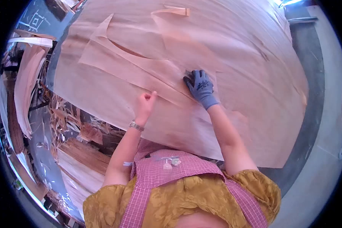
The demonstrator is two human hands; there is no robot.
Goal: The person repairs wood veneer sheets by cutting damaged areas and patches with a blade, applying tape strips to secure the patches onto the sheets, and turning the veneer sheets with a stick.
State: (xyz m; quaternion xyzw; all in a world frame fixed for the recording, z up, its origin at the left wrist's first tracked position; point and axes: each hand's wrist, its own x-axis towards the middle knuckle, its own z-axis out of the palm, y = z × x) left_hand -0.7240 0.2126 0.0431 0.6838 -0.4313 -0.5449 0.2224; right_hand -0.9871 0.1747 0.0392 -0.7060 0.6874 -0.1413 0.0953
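Note:
A large pale wood veneer sheet [254, 114] spreads in front of me, wrinkled in places. A loose veneer strip [119, 66] with torn, pointed ends lies on it, running diagonally. My left hand [145, 104], bare with a metal watch at the wrist, is closed near the strip's lower edge. One fingertip sticks up; whatever its curled fingers hold, if anything, is hidden. My right hand [202, 88] wears a blue glove with dark fingertips. It rests on the veneer beside the strip's right end, fingers stretched out and thumb apart. A small dark patch by its fingertips is unclear.
Another veneer piece [174, 12] with a raised end lies at the far side. To the left are torn veneer scraps [70, 117], a veneer stack [81, 155] and hanging sheets [28, 79]. A dark table edge [311, 91] borders the right.

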